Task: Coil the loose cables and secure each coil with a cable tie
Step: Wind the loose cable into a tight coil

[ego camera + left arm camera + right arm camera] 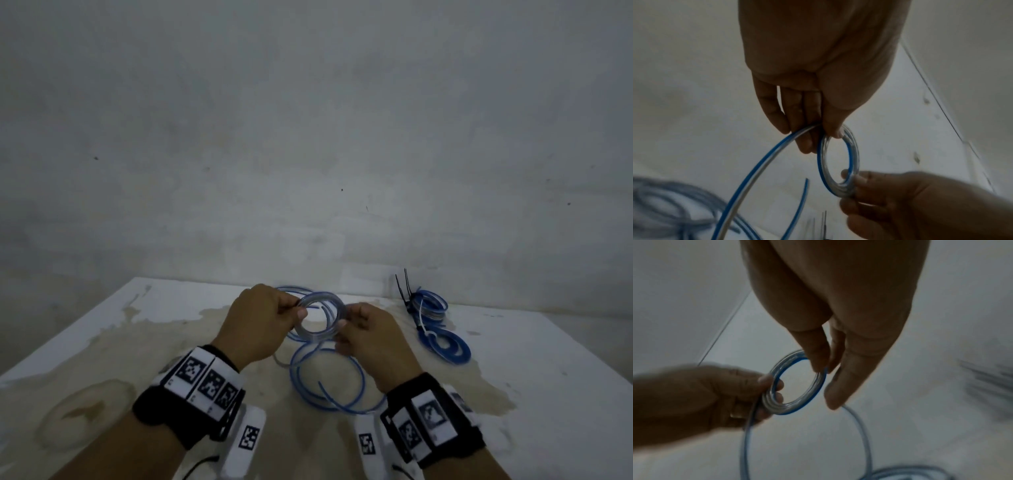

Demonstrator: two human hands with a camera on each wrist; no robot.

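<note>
Small coil (320, 317) of clear, blue-striped cable held up above the table (513, 342), near centre; left hand (260, 322) pinching its left edge, thumb over curled fingers; right hand (370, 337) pinching its right edge; loose cable loops (329, 380) lying below; two tied blue coils (442, 329) far right.

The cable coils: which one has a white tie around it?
The flat blue coil nearest on the right side of the table; the coil behind it carries black ties, and the held coil none.
</note>
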